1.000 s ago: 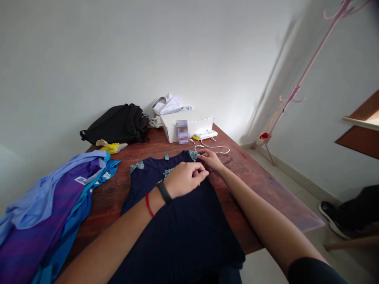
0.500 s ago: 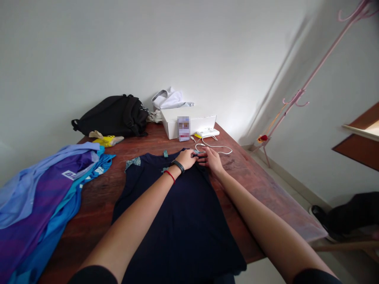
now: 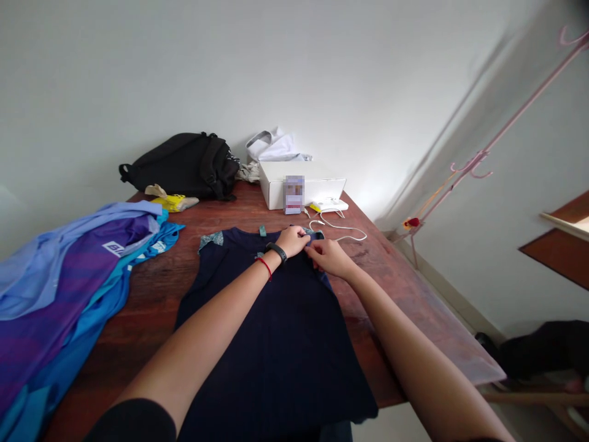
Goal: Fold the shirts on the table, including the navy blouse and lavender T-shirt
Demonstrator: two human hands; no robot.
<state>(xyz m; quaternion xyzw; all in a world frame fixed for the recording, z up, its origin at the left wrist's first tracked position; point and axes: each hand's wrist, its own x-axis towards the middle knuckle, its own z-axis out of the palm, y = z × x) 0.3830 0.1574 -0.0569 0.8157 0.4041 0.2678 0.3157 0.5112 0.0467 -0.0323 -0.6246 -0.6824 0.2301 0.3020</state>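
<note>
We have the navy shirt (image 3: 280, 337) spread flat on the near side of the white box (image 3: 319, 184); just short of that box, our left hand (image 3: 293, 242) (black band on its wrist) and right hand (image 3: 329, 258) pinch the shirt's shoulder.

Shirt (image 3: 276, 331) lies on table (image 3: 400, 288) directly before the person, left hand (image 3: 293, 240) and right hand (image 3: 330, 256) side by side at its far right shoulder; clothes pile (image 3: 87, 270) to its left, backpack (image 3: 175, 162) beyond the pile. Box (image 3: 319, 177) at table's far side, right of backpack: bundled cloth (image 3: 276, 146) behind, card-like item (image 3: 294, 197) upright at its front, corded device (image 3: 329, 205) before its right part. Coat stand (image 3: 478, 161): right of table.
</note>
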